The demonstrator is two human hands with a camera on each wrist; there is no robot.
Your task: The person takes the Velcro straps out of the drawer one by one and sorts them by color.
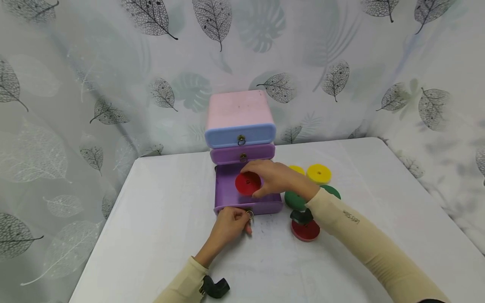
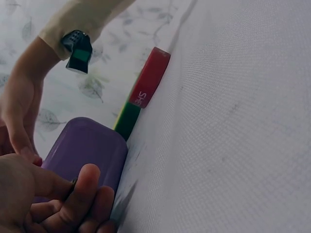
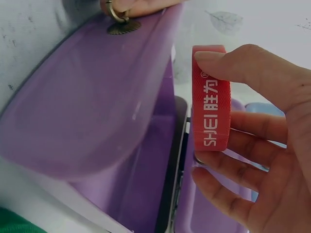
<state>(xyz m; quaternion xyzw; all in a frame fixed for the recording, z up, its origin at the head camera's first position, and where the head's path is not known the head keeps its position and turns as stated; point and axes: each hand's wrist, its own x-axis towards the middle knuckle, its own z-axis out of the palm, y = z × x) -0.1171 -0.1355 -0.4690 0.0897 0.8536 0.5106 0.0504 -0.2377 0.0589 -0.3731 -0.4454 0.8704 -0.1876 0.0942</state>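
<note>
My right hand [image 1: 273,176] holds a red roll of tape [image 1: 248,184] by its edges, thumb on one side and fingers on the other. White lettering runs along the roll's rim in the right wrist view. The roll is above the pulled-out purple bottom drawer [image 1: 227,185] of a small chest. At that drawer's front, my left hand [image 1: 230,223] pinches the brass ring pull [image 1: 249,214] between thumb and finger. In the left wrist view, the left hand's curled fingers [image 2: 87,187] cover most of the ring.
Right of the drawer lie green rolls [image 1: 294,200], yellow rolls [image 1: 319,174] and another red roll [image 1: 305,230] on the white table [image 1: 170,210]. The chest's pink top [image 1: 238,107], blue drawer [image 1: 240,135] and purple middle drawer [image 1: 227,155] rise behind, near a leaf-patterned curtain [image 1: 132,84].
</note>
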